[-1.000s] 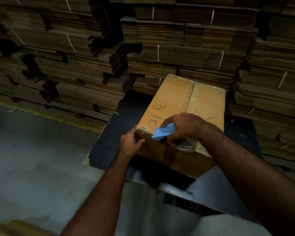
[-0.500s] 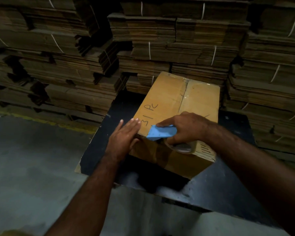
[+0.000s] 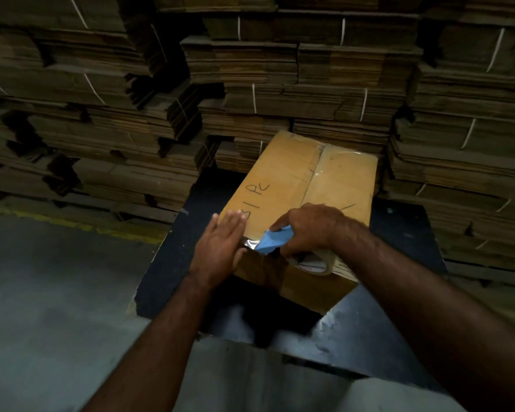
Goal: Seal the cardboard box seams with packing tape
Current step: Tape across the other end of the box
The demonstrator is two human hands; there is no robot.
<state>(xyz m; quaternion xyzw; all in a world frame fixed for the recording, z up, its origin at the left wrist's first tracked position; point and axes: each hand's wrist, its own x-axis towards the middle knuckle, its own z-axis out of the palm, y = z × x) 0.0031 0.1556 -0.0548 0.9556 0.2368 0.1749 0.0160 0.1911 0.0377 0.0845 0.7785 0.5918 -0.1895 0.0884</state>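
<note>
Strapped bundles of flattened cardboard (image 3: 280, 84) are stacked high behind a black table (image 3: 167, 263) standing on a grey concrete floor (image 3: 42, 292). A closed cardboard box (image 3: 283, 179) sits on the table, handwriting on its lid and clear tape along its centre seam. The left hand (image 3: 220, 248) presses flat, fingers straight, on the box's near edge, while the right hand (image 3: 306, 230) grips a roll of packing tape (image 3: 315, 263) and a blue scrap (image 3: 272, 240) just beside it.

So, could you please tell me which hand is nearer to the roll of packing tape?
Right. The right hand grips the roll of packing tape and a blue piece at the cardboard box's near edge. The left hand lies flat on the box's near-left corner, apart from the roll.
</note>
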